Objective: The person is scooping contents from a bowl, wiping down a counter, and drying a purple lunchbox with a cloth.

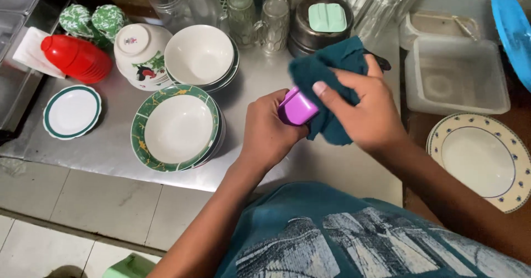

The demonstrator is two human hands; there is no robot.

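My left hand (269, 130) grips a small purple plastic object (297, 107), held above the steel counter (260, 76). My right hand (365, 106) holds a dark teal cloth (326, 70) pressed against the purple object, thumb on its top edge. Part of the purple object is hidden by my left fingers and the cloth.
On the counter sit a green-rimmed bowl stack (176, 127), white bowls (200, 55), a small green-rimmed plate (72, 111), red cups (77, 58), glasses (274, 21) and a steel pot (321, 26). Clear plastic containers (456, 79) and a blue-dotted plate (484, 156) lie at the right.
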